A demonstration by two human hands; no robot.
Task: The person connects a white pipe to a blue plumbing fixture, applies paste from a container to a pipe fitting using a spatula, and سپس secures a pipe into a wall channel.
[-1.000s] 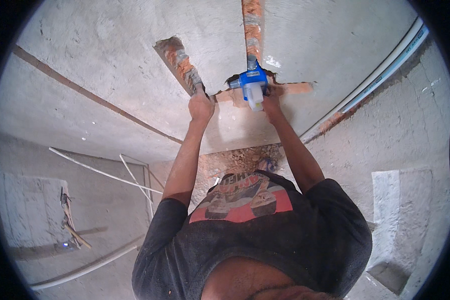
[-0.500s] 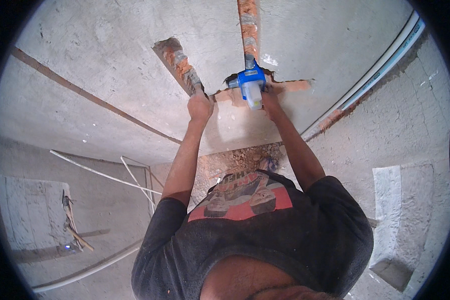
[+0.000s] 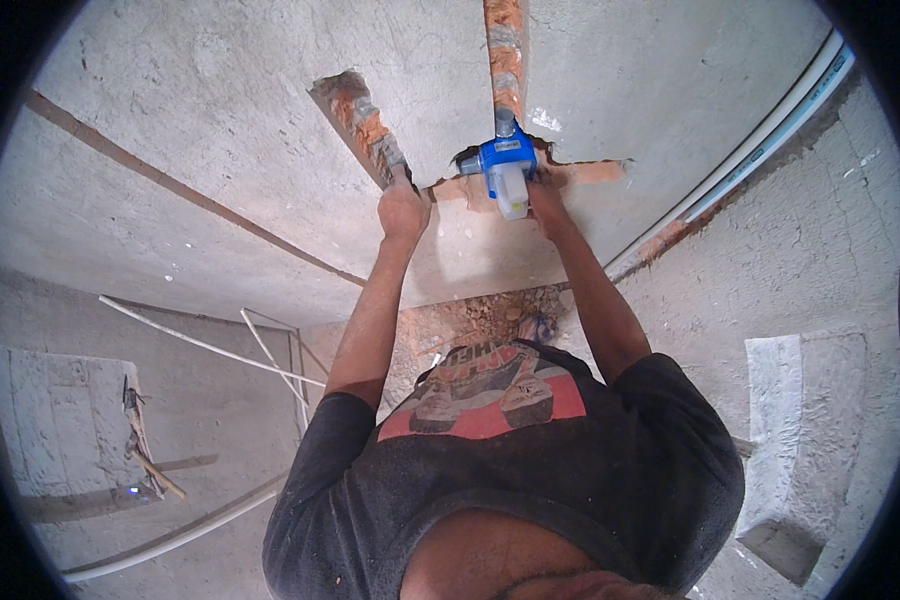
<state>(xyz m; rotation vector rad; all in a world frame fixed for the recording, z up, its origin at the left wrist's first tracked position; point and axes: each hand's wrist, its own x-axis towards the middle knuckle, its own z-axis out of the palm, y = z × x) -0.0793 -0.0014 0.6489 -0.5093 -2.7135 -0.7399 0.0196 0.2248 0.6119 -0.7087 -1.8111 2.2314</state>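
Note:
A blue valve body [image 3: 507, 150] with grey pipe stubs on its top and left side sits at a broken hole in the plastered wall. A translucent white plastic cover [image 3: 511, 190] sticks out from its front. My right hand [image 3: 548, 205] grips the valve from its right side, its fingers partly hidden behind it. My left hand [image 3: 404, 208] is closed against the wall at the lower end of a slanted groove [image 3: 362, 122] showing red brick. Its fingertips reach into the groove, and whatever they hold there is hidden.
A vertical brick-lined channel [image 3: 505, 60] runs up from the valve. White and blue pipes [image 3: 760, 150] follow the wall corner at right. Rubble [image 3: 480, 315] lies at the wall's foot. Thin white pipes [image 3: 210, 345] lean at left, near a wooden-handled tool [image 3: 158, 472].
The view has shifted slightly, moving the wall and valve a little to the right in the picture. Both hands keep their places at the groove and the valve.

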